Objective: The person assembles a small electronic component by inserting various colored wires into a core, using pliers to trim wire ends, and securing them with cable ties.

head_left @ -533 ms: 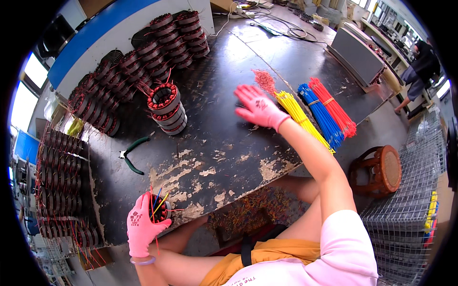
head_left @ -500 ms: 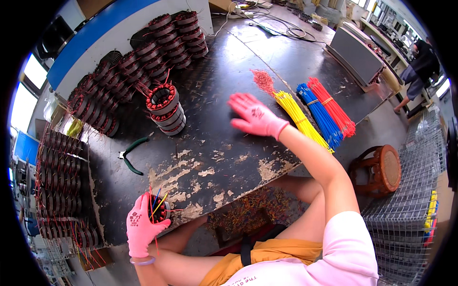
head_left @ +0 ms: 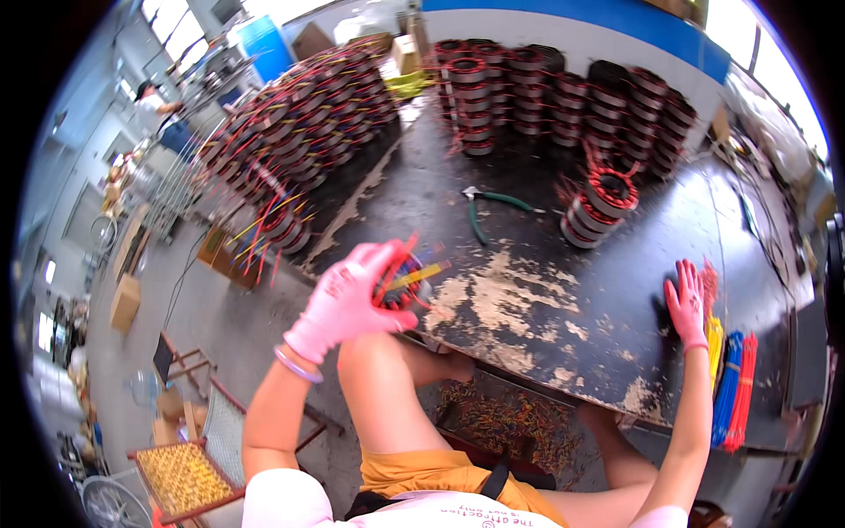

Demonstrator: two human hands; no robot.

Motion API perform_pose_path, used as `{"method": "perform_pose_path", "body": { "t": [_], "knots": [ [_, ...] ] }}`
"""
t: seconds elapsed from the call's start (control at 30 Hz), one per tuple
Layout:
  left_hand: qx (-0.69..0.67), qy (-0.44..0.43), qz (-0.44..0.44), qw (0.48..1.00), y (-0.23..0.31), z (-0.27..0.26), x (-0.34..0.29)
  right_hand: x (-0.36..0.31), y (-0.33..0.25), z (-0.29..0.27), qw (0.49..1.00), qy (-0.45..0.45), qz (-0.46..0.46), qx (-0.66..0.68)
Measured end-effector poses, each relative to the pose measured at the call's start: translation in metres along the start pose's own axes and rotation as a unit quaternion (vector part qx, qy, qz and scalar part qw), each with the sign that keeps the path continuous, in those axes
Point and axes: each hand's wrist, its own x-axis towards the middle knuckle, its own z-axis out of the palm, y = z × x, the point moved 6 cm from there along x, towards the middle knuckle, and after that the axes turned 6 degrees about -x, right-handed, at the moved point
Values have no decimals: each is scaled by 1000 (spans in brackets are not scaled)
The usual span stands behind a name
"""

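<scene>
Bright windows (head_left: 172, 26) overlook a grey floor (head_left: 180, 295) and blue-and-white panel (head_left: 563, 33).

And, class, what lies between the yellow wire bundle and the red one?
In the head view, the blue wire bundle lies between the yellow wire bundle and the red wire bundle.

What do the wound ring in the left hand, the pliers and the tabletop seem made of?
Wound ring: leads look plastic-coated, being evenly bright yellow and red; the core, blurred, may be metal.
Pliers: head pale and shiny, likely metal; handles smooth dark green, plastic or rubber.
Tabletop: glossy black coating, perhaps over wood, as tan patches show through.
</scene>
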Motion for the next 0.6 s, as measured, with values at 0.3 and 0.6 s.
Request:
{"method": "perform_pose_path", "body": {
  "t": [0.3,0.6],
  "knots": [
    [52,173,-194,964,-186,-187,-21,-75,-181,-43,974,-72,-163,139],
    [-6,143,-232,962,-267,-180,0,-86,-190,-41,979,-79,-140,129]
  ]
}}
